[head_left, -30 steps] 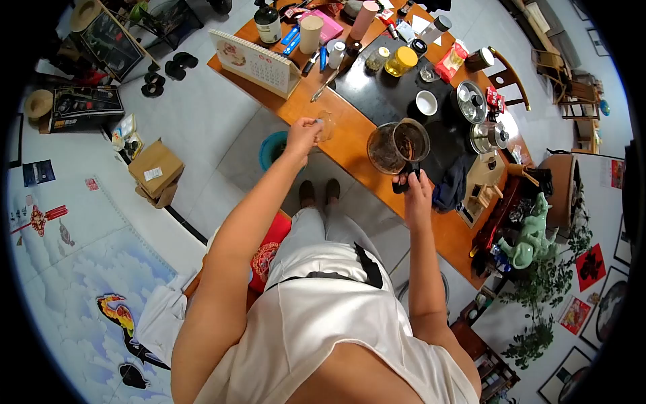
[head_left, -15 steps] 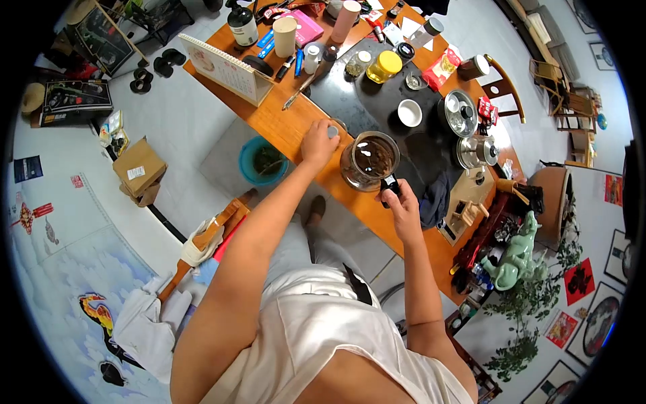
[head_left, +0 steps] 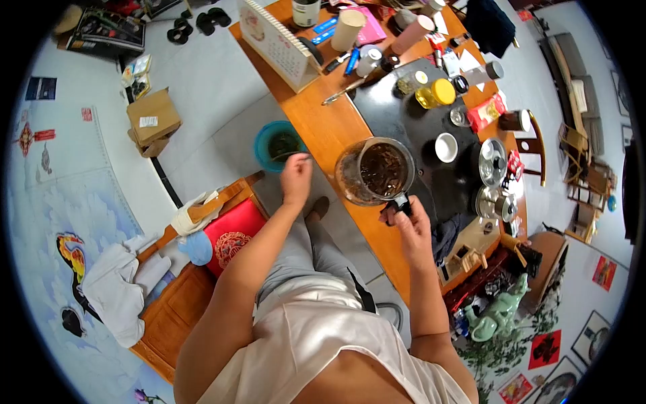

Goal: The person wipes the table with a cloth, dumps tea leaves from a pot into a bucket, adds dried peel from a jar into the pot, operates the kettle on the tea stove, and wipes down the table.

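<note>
My right hand (head_left: 412, 222) is closed round the black handle (head_left: 400, 205) of a glass teapot (head_left: 350, 176). Dark wet tea leaves fill its strainer (head_left: 386, 168), and the top is uncovered. The teapot is over the wooden table's near edge; whether it touches the wood I cannot tell. My left hand (head_left: 296, 183) is closed off the table's edge, beside a blue-green bucket (head_left: 258, 149) on the floor. At its fingertips shows the thin edge of a small lid (head_left: 299, 156), partly hidden. Dark green matter lies inside the bucket.
On the wooden table (head_left: 316, 128) stand a desk calendar (head_left: 279, 47), a yellow-lidded jar (head_left: 436, 93), a white cup (head_left: 445, 147) and metal pots (head_left: 493, 161). A black tray (head_left: 377, 101) lies under several of them. A red-cushioned chair (head_left: 232, 232) stands at my left.
My left hand has moved off the tabletop toward the bucket, with the small lid apparently in its fingers. The teapot stays in my right hand, and the whole view has shifted.
</note>
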`<state>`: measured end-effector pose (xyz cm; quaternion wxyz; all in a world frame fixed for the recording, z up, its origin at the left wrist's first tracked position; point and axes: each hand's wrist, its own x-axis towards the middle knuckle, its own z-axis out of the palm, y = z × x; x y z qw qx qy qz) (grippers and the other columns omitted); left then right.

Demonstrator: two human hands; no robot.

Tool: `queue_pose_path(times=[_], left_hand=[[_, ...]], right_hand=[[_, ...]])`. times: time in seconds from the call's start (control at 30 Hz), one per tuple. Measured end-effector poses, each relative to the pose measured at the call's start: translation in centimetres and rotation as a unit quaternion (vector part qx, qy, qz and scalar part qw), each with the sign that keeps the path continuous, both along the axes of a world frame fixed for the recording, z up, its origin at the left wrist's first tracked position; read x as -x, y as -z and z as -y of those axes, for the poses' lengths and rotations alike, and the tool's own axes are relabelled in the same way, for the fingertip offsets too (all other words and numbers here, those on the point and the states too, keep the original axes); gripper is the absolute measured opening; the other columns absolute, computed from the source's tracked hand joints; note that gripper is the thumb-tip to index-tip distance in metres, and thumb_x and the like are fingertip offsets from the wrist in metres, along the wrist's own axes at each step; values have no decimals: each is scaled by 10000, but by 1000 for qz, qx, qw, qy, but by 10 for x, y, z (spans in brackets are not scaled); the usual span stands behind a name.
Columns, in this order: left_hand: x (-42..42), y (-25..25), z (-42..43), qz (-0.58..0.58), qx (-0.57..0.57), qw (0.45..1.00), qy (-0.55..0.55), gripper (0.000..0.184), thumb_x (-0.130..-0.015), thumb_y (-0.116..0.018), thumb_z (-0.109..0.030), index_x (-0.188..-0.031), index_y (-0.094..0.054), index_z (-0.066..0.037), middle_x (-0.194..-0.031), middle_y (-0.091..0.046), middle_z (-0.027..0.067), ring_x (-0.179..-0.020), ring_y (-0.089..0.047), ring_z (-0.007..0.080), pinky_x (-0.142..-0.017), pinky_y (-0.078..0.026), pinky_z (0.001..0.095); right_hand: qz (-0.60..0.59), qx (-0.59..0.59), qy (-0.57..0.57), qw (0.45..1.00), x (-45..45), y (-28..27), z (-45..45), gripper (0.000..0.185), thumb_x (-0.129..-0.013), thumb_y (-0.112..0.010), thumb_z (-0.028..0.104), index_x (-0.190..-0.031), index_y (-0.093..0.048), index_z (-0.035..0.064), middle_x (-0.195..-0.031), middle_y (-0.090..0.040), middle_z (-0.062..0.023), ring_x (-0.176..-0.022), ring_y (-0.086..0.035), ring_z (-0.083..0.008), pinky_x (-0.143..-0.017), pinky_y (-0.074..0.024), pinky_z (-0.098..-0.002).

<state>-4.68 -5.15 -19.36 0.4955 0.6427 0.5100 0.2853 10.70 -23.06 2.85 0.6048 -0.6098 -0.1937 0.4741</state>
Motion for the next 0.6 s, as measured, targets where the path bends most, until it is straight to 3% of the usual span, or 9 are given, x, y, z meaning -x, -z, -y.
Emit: queue_pose_path(times=[0.17, 0.3, 0.33, 0.4, 0.47, 0.57, 0.6], left_hand=[[113, 132, -10, -86, 113, 970, -200, 217, -872, -612, -123, -1070, -614, -35, -915, -677, 111, -804, -640, 198, -748, -507, 338], [137, 116, -25, 118, 319, 900, -272, 229, -866, -600, -109, -1083, -622, -37, -800, -606, 33, -693, -567, 111, -634, -465, 253], [142, 124, -28, 163, 340, 892, -248, 104, -872, -606, -168, -937, -641, -95, -723, -535, -19, -629, -507, 72, -579, -420, 228], [163, 189, -28, 271, 398, 859, -172, 87, -871, -605, -212, -825, -609, -138, -688, -517, -39, -614, -503, 72, -571, -417, 238], [179, 256, -23, 329, 442, 824, -135, 136, -877, -595, -243, -828, -612, -117, -758, -551, -7, -666, -533, 103, -611, -440, 272], [193, 330, -27, 351, 489, 786, -139, 319, -895, -570, -269, -1007, -669, 12, -1017, -678, 121, -843, -628, 194, -746, -514, 358], [186, 359, -20, 241, 475, 816, -226, 164, -875, -577, -237, -873, -619, -78, -826, -591, 38, -665, -538, 143, -574, -420, 305]], right_hand=[[-55, -12, -66, 996, 29, 18, -29, 256, -943, -610, 231, -1049, -517, 18, -953, -582, -57, -919, -571, -147, -852, -449, -310], [-119, 1, -117, 986, 59, 44, -55, 218, -960, -572, 206, -1063, -497, 29, -974, -587, -55, -934, -571, -138, -857, -443, -299], [-121, -7, -129, 984, 66, 56, -62, 210, -964, -566, 202, -1064, -494, 31, -976, -586, -54, -937, -568, -137, -860, -441, -298], [-130, -11, -141, 981, 80, 76, -75, 194, -969, -555, 193, -1061, -492, 34, -978, -585, -52, -941, -564, -135, -864, -438, -295], [-143, 2, -139, 980, 94, 93, -83, 176, -972, -548, 182, -1054, -494, 37, -974, -585, -51, -945, -561, -133, -866, -434, -292], [-109, 23, -156, 981, 107, 120, -88, 157, -974, -532, 165, -1054, -502, 33, -983, -576, -54, -947, -559, -133, -873, -436, -295], [-119, 21, -142, 983, 112, 128, -88, 156, -972, -532, 153, -1063, -505, 28, -989, -574, -57, -949, -557, -135, -877, -439, -302]])
